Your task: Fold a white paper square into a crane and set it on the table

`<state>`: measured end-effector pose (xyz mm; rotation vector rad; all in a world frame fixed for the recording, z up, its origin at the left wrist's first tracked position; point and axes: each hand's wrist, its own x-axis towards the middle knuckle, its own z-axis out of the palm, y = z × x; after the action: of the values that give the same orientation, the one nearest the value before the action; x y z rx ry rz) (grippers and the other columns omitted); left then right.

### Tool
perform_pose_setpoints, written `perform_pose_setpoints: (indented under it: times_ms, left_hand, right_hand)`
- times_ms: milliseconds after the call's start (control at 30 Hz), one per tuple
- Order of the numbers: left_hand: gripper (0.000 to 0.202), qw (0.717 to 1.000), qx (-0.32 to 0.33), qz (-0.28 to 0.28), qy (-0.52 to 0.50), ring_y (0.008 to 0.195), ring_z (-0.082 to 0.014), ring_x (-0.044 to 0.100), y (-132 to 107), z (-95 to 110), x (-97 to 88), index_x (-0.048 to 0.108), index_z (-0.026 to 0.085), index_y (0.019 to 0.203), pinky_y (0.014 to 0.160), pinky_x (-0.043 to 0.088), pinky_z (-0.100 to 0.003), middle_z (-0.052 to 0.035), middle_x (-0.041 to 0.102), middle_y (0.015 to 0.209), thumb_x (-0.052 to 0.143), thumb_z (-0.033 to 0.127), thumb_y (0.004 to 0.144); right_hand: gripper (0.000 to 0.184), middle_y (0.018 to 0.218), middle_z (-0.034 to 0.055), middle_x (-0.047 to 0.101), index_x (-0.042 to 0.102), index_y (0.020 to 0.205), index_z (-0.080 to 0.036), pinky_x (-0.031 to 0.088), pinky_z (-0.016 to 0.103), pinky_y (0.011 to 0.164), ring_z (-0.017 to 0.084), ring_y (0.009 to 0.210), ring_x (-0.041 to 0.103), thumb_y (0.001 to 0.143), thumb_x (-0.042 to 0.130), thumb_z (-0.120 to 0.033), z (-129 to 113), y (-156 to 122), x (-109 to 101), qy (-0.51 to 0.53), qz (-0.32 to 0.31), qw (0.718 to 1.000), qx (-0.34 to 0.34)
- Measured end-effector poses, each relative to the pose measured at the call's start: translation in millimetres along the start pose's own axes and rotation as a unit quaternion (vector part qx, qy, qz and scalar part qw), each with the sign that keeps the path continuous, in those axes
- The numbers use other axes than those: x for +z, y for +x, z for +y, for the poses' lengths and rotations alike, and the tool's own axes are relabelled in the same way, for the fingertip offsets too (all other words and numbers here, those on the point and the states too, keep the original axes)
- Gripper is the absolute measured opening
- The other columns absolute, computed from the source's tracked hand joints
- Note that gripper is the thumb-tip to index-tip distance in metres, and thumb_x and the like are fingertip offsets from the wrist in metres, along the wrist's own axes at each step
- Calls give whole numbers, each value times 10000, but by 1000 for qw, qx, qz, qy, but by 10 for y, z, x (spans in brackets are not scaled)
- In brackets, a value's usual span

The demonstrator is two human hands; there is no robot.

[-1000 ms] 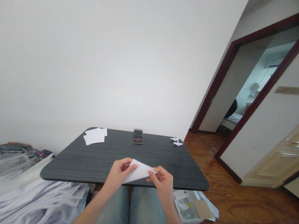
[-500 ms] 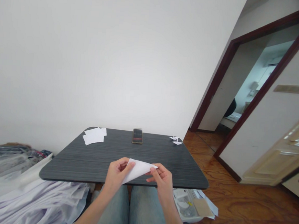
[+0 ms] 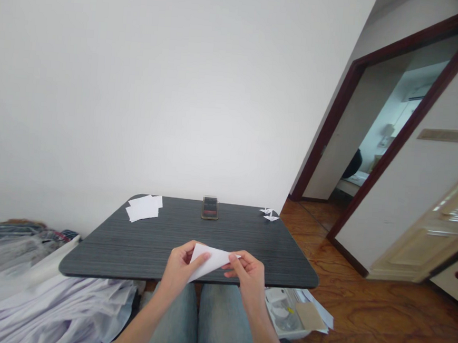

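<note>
Between my hands, above the near edge of the dark table [image 3: 160, 240], is a folded sheet of white paper [image 3: 213, 261] in a roughly triangular shape. My left hand [image 3: 184, 263] grips its wide left end, the thumb lying across the front face and the fingers behind. With thumb and fingers, my right hand [image 3: 247, 270] pinches the pointed right corner. Two folded white paper cranes [image 3: 271, 217] stand at the table's far right corner. Several loose white paper sheets [image 3: 143, 209] overlap at the far left.
A phone [image 3: 210, 208] leans upright at the table's back middle, near the white wall [image 3: 220, 86]. Piled cloth [image 3: 63, 306] lies low on the left. A white bin [image 3: 291, 332] with papers and packaging sits below the table's right side. A doorway [image 3: 353, 75] opens at right.
My left thumb has slid slightly right and down over the folded paper, and the left hand has shifted a little right. My right hand keeps its pinch. The view has moved slightly.
</note>
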<state>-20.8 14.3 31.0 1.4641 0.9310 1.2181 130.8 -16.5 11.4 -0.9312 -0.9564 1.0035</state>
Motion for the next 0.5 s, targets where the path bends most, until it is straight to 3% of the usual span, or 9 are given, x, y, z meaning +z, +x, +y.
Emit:
perform_pose_setpoints:
  times_ms: [233,500]
  left_hand:
    - [210,999,23,0,41,591,-124,508,12,-12,6,621,109,703,532,363,-199,-16,604,643,625,314,660]
    - [215,1000,8,1,14,577,-125,514,11,-9,9,613,115,716,521,367,-197,-17,612,647,634,316,642]
  right_hand:
    - [172,527,10,654,634,670,-130,498,165,419,119,489,616,689,653,-301,11,6,3,-9,5,1000,-2]
    - [159,507,5,655,632,654,-131,501,165,429,115,472,614,673,670,-284,4,14,13,-6,4,1000,6]
